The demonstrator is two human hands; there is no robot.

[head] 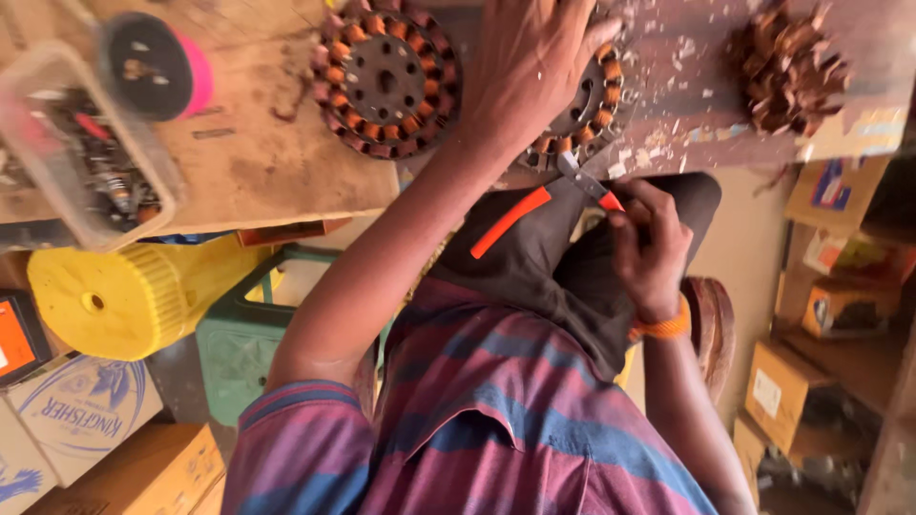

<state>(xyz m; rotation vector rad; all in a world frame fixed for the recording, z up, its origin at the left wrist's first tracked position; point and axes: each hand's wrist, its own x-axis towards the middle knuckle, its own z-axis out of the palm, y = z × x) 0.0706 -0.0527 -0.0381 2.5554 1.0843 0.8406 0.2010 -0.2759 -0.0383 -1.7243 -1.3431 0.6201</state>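
My left hand [523, 67] presses flat on a round motor stator [593, 107] wound with copper coils, which lies on the wooden workbench [258, 162]. My right hand [651, 250] grips a pair of orange-handled cutters [584, 181]. Its metal jaws touch the near edge of that stator, and one orange handle [510, 221] sticks out to the left over my dark trousers. A second, similar stator [386, 81] lies just left of my left hand, untouched.
A heap of stripped copper wire [787, 62] sits at the bench's right end. On the left are a clear plastic box of small parts [91, 167] and a black-and-pink reel [153, 67]. Below the bench are a yellow drum [114, 296], a green stool [239, 348] and cardboard boxes [825, 305].
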